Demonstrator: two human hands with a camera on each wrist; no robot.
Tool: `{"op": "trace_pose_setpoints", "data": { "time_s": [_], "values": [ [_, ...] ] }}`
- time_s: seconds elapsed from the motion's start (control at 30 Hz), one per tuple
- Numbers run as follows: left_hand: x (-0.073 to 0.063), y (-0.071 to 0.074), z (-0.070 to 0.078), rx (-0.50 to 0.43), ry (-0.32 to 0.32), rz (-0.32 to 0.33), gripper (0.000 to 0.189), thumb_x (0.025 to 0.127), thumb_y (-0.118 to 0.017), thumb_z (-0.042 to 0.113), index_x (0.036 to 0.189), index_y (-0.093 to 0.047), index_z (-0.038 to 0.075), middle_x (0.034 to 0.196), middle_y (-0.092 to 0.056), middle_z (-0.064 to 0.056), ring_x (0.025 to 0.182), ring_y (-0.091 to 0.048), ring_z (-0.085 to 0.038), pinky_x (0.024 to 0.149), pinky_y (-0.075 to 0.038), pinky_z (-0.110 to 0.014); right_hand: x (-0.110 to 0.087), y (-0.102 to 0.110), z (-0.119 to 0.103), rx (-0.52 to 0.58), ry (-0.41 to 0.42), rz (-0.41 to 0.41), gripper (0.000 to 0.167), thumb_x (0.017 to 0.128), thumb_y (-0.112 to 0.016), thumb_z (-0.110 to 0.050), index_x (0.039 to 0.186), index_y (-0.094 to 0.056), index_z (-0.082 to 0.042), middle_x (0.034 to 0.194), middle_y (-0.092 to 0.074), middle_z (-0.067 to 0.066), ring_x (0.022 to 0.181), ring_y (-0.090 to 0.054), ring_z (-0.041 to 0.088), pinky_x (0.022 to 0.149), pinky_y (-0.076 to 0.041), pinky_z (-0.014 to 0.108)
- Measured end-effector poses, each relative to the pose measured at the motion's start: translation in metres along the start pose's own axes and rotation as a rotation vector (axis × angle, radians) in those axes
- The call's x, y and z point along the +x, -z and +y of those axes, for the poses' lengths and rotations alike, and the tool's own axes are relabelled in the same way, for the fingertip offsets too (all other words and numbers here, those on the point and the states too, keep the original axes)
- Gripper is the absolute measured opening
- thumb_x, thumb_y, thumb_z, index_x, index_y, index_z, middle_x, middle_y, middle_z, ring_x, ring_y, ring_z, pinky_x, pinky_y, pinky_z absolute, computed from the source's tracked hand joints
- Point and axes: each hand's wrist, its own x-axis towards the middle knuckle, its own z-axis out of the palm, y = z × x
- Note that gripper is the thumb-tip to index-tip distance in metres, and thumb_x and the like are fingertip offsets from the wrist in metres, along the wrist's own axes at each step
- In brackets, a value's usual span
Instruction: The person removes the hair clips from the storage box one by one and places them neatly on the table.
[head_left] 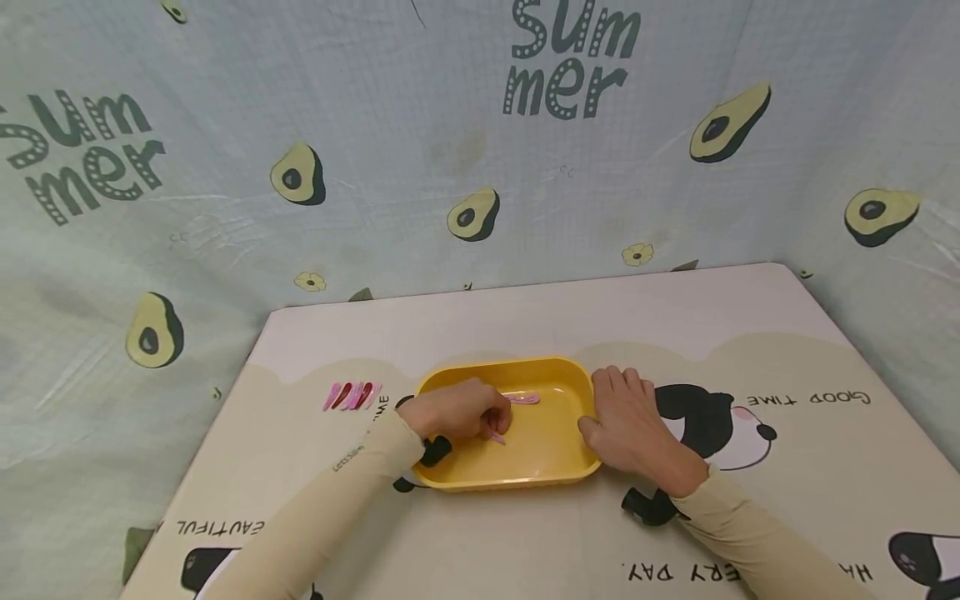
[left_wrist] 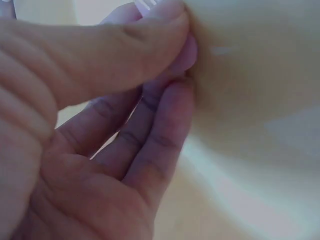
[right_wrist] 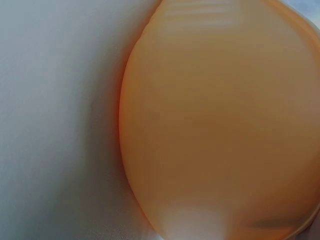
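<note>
Left hand (head_left: pixel 465 410) pinching pink clip (head_left: pixel 498 437) inside yellow tray (head_left: pixel 542 446); right hand (head_left: pixel 628 421) gripping tray's right end.
From my head view: second pink clip (head_left: pixel 523 399) lies in tray, just beyond left fingertips, rightward, long axis roughly left-right; left hand's nearer, right hand's farther off.

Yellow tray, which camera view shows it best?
The head view: nearly the whole yellow tray is visible. The right wrist view shows only part, close up; the left wrist view, a blurred surface, probably its inside.
</note>
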Motion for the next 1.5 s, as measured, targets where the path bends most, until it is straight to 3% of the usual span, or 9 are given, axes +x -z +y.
{"op": "trace_pose_setpoints", "data": {
  "time_s": [0.37,0.93,1.5],
  "values": [
    [-0.005,0.000,0.003,0.040,-0.043,-0.027,0.009,0.094,-0.075,0.018,0.089,-0.072,0.013,0.077,-0.057,0.007,0.075,-0.049,-0.005,0.069,-0.040,-0.016,-0.001,-0.002,0.000,0.012,0.002,0.005,0.030,0.089,-0.059,-0.019,0.111,-0.053,0.000,0.092,-0.044,0.008,0.090,-0.036,0.027,0.078,-0.025,0.040],
    [-0.011,0.009,0.007,0.076,-0.102,0.102,0.008,0.097,-0.072,0.019,0.091,-0.072,0.014,0.079,-0.060,0.008,0.075,-0.051,-0.005,0.070,-0.043,-0.018,-0.002,-0.001,-0.001,0.008,0.004,0.008,0.030,0.090,-0.058,-0.019,0.112,-0.053,0.000,0.092,-0.043,0.007,0.090,-0.036,0.027,0.079,-0.025,0.040],
    [-0.022,0.018,0.008,0.035,-0.090,0.145,0.004,0.098,-0.069,0.012,0.095,-0.071,0.014,0.085,-0.064,0.005,0.078,-0.055,-0.008,0.073,-0.048,-0.018,-0.001,0.001,-0.002,0.000,0.004,0.003,0.031,0.090,-0.057,-0.019,0.113,-0.053,0.001,0.092,-0.044,0.008,0.089,-0.036,0.027,0.078,-0.025,0.040]
  ]
}}
